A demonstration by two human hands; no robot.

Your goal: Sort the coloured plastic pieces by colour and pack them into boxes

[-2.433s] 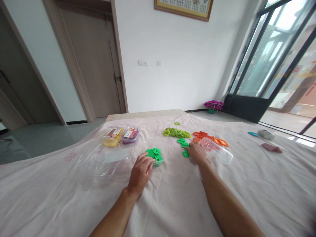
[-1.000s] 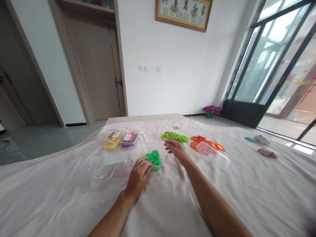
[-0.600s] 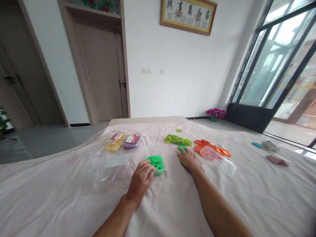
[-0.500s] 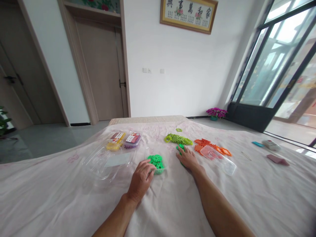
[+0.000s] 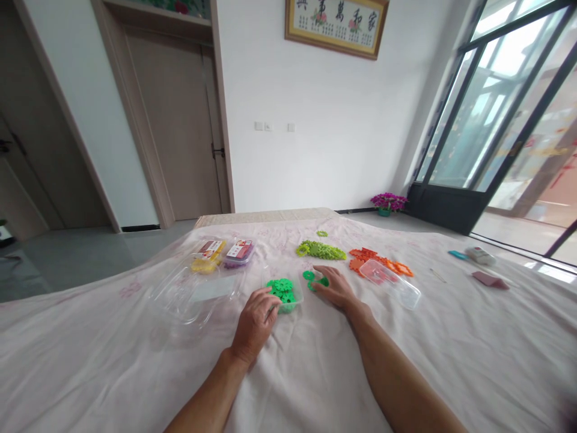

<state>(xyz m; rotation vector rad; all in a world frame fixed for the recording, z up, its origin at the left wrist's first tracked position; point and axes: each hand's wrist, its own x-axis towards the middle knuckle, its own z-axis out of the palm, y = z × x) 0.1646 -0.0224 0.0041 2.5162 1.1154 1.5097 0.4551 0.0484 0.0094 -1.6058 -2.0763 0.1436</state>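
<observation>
My left hand (image 5: pixel 258 320) has its fingers closed on the near left rim of a small clear plastic box (image 5: pixel 298 299). Green flower-shaped plastic discs (image 5: pixel 281 288) fill the box. Just right of it, my right hand (image 5: pixel 333 287) curls round a few loose green discs (image 5: pixel 309 275) on the cloth, with its thumb and fingers on either side of them. The palm hides part of these discs. Beyond the right hand lies a row of lime-green discs (image 5: pixel 324 250). To its right are orange discs (image 5: pixel 376 260), partly under a clear lid (image 5: pixel 399 290).
At the left stand a yellow-filled box (image 5: pixel 208 257), a purple-filled box (image 5: pixel 238 254) and large clear packaging (image 5: pixel 180 300). Far right lie a pinkish folded piece (image 5: pixel 490 280), a white packet (image 5: pixel 480 255) and a blue item (image 5: pixel 457 255). A pale cloth (image 5: pixel 315 373) covers the surface.
My right hand has drawn the loose green discs nearer and left, toward the box, and its fingers have curled. The left hand stays at the box. The view has turned slightly right.
</observation>
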